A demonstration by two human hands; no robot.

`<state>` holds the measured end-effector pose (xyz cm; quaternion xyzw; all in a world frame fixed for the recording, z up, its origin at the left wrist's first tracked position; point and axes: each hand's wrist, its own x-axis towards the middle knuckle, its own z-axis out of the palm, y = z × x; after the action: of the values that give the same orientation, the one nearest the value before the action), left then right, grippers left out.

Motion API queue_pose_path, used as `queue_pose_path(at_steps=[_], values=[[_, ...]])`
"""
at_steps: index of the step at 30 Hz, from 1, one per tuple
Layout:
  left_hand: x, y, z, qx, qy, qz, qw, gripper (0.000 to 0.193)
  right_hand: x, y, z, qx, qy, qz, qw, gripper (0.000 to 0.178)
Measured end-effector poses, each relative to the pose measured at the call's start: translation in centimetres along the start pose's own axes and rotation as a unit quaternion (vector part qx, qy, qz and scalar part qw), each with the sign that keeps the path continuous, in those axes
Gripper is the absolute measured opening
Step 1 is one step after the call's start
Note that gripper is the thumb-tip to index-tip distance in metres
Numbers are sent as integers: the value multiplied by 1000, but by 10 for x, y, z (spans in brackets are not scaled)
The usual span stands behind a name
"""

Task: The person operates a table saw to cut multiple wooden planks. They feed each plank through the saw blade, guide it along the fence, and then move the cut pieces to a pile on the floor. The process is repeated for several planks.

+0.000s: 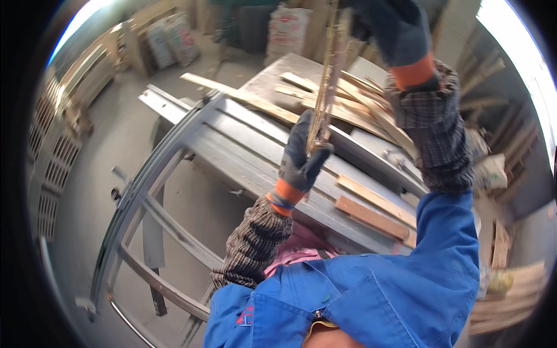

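Several thin wooden strips (326,87) stand up in a narrow bundle above the machine table. My left hand (297,162), in a dark glove with an orange cuff, is closed around their lower end, thumb and fingers on either side. My right hand (397,37), gloved alike, is raised at the top edge of the view, beside the strips' upper part. Its fingers are blurred and partly cut off, so its grip is unclear. Behind the bundle, loose wooden slats (371,110) lie in a pile across the table.
A grooved metal machine table (255,156) spans the middle, with a sliding frame (168,217) reaching out at left. A reddish wood piece (371,217) and a pale slat (377,197) lie near my body. White sacks (288,32) stand at the back; stacked boards (510,298) are at lower right.
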<state>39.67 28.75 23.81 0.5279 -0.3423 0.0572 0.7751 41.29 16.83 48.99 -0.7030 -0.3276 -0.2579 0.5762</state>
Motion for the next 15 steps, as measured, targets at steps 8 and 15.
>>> queue_pose_path(at_steps=[8,15], values=[[-97,10,115,-146,-25,-228,962,37,-163,-44,-74,-4,158,132,979,24],[-113,6,180,-225,25,-252,941,39,-412,7,-94,-202,-47,395,895,46]])
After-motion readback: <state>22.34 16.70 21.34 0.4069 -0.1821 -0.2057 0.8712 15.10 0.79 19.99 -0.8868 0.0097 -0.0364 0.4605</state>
